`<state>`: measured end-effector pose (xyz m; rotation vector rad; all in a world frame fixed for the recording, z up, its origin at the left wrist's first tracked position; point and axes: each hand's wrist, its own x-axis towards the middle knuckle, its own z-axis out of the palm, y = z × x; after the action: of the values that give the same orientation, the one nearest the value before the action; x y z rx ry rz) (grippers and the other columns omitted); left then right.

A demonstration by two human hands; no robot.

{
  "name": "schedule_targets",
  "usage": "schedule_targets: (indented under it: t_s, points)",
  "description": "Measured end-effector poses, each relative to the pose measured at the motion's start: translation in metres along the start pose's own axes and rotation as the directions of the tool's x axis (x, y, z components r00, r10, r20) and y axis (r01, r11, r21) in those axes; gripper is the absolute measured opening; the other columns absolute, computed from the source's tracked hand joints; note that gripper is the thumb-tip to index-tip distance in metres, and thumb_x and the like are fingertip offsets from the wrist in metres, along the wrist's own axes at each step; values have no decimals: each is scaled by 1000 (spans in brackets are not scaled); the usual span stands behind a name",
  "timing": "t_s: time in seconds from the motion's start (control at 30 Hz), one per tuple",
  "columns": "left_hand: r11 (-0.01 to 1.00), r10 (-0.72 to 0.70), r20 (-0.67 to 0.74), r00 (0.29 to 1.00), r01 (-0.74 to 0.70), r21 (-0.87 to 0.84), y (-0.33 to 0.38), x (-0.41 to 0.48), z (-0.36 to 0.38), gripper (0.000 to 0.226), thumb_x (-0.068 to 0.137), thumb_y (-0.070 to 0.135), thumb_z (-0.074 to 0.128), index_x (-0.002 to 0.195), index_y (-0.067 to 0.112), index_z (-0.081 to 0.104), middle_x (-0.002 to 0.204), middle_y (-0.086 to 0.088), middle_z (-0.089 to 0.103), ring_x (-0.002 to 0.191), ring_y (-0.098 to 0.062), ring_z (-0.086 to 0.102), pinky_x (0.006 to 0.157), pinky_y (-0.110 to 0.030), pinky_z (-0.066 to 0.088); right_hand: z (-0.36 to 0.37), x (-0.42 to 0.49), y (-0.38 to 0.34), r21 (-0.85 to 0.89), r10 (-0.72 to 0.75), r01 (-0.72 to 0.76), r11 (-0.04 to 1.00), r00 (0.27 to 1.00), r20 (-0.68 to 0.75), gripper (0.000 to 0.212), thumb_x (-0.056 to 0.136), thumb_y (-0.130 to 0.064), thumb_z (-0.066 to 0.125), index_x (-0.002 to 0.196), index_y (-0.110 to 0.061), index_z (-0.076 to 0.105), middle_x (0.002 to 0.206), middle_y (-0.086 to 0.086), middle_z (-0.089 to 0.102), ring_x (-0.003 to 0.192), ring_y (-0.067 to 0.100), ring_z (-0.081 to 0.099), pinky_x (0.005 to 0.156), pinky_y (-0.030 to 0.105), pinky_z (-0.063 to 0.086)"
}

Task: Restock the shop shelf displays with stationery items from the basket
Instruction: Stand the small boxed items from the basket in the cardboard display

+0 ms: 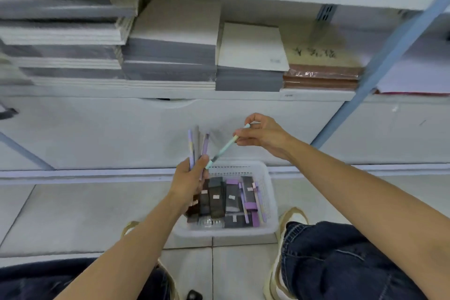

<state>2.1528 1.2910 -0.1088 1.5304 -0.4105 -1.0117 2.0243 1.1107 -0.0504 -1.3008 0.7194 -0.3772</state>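
Observation:
A white plastic basket (267,178) stands on the tiled floor, filled with dark and purple stationery boxes (216,198) and a few pens. My left hand (191,181) grips a bunch of purple pens (197,147) upright above the basket's left side. My right hand (261,135) pinches the upper end of a mint-green pen (225,147), which slants down so its lower tip reaches my left thumb. The shelf (243,95) above holds stacks of paper pads and notebooks.
A white cabinet front (97,134) sits under the shelf. A blue upright (379,63) runs along the shelf's right side. My knees in dark jeans (341,258) and light shoes (289,219) flank the basket on the floor.

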Motion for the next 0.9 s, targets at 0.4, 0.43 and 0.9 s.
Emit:
schedule_targets:
  t_s: [0.4,0.43,0.9]
  points:
    - [894,440,-36,897,-442,-78,147,-43,1,28,100,27,51,76,13,49,51,6,49,39,-7,33,37,-18,29,3,-60,-110,-509,151,104,855,888,435,20,93,-15,62,111,-10,70,106,12,73,96,25,71,82,28,57]
    - [879,469,-31,883,-470,-81,159,-47,4,26,100,27,50,78,12,50,53,5,50,39,-7,33,37,-18,29,4,-65,-117,-494,124,129,860,886,447,19,94,-17,62,111,-12,70,108,12,73,99,27,70,84,29,56]
    - [691,721,0,693,-720,-67,267,-70,61,37,96,31,58,65,14,46,42,7,38,35,-7,33,36,-16,30,35,-94,-206,-273,-362,480,834,848,387,10,97,-17,57,102,-9,61,105,15,73,98,30,70,84,29,55]
